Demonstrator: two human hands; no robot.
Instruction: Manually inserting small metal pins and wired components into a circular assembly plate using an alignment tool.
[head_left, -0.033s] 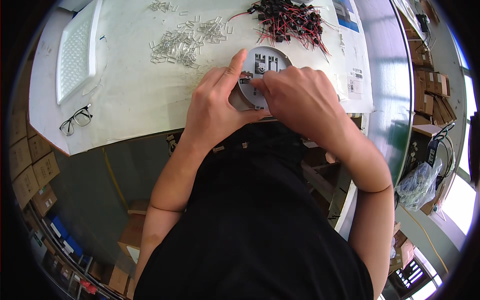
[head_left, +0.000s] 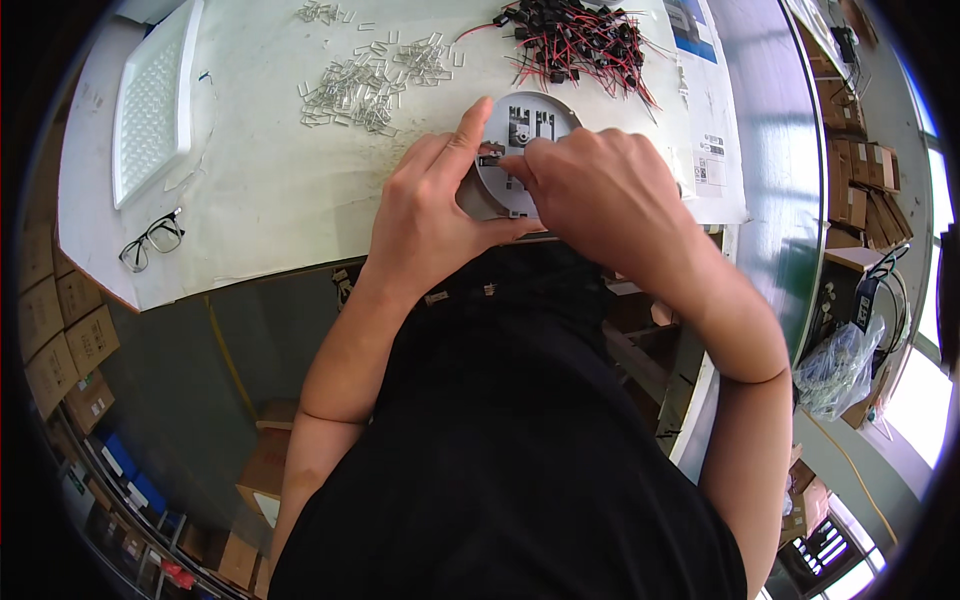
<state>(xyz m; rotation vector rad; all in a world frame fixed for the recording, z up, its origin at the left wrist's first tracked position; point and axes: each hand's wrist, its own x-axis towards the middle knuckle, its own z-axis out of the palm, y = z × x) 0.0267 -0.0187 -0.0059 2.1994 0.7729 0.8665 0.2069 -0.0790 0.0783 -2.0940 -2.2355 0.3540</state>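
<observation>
A round grey plastic housing (head_left: pixel 535 165) with dark slots and metal contacts lies at the table's front edge. My left hand (head_left: pixel 425 195) grips it from the left, index finger up along its side and thumb along its near rim. From the right, my right hand (head_left: pixel 600 190) bends over the housing, its fingers pinched close to a slot left of the middle. Whatever sits between those fingertips is hidden, and the hand covers the housing's right part.
Small bent metal clips (head_left: pixel 360 90) lie in a loose pile beyond my left hand. Black parts with red wires (head_left: pixel 585 45) are heaped at the back. At the left are a white dimpled tray (head_left: pixel 155 110) and eyeglasses (head_left: pixel 153 240). Printed sheets (head_left: pixel 710 150) lie at the right.
</observation>
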